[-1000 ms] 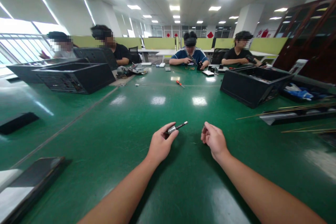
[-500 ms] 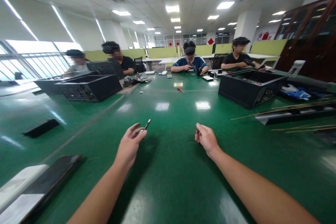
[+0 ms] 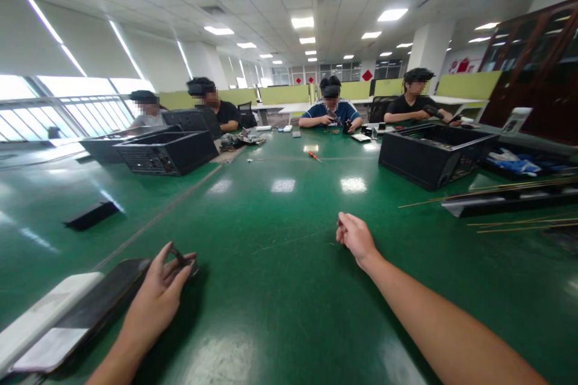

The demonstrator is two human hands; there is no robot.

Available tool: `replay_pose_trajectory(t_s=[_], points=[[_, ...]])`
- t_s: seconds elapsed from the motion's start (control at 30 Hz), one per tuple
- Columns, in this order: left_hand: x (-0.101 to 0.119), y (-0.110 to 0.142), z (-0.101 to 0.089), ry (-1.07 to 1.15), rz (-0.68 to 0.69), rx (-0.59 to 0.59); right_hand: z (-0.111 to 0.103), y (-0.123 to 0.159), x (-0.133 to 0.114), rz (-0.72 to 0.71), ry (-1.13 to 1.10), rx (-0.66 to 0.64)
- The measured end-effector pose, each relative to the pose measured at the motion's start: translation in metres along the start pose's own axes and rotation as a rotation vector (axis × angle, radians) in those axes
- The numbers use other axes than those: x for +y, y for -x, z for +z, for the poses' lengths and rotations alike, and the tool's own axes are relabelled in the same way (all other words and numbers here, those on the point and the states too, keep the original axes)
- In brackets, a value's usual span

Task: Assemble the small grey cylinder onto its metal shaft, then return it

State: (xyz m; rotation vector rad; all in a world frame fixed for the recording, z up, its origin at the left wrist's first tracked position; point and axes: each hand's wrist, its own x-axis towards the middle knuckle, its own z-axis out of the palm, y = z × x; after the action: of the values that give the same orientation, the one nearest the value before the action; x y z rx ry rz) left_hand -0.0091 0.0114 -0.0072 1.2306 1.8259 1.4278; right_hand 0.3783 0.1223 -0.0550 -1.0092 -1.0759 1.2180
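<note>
My left hand [image 3: 157, 296] is low on the left, just right of a dark flat slab [image 3: 112, 289] on the table. Its fingers are closed round a small slim metal rod [image 3: 179, 257], dark along its length; its exact kind does not show. My right hand [image 3: 356, 239] rests over the green table [image 3: 271, 289] to the right of the middle, thumb and fingers pinched together. A tiny dark spot shows at its fingertips, too small to name.
A white slab [image 3: 49, 313] lies beside the dark one. Black computer cases stand at the left [image 3: 180, 153] and right [image 3: 433, 159]. An orange screwdriver [image 3: 313, 156] lies farther off. Thin rods [image 3: 519, 225] stick in from the right. Several people work across the table.
My left hand has moved left and toward me with the metal rod, now beside the dark slab. My right hand has stayed nearly in place. The view has shifted slightly.
</note>
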Motion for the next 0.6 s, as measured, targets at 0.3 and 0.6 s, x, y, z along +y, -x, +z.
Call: replay_pose_trajectory(t_s=[0.3, 0.6], points=[[0.003, 0.02, -0.017, -0.343, 0.141, 0.141, 0.005, 0.008, -0.015, -0.005, -0.075, -0.007], [0.079, 0.053, 0.1, -0.222, 0.896, -0.193, 0.027, 0.049, -0.02, 0.336, -0.299, -0.678]])
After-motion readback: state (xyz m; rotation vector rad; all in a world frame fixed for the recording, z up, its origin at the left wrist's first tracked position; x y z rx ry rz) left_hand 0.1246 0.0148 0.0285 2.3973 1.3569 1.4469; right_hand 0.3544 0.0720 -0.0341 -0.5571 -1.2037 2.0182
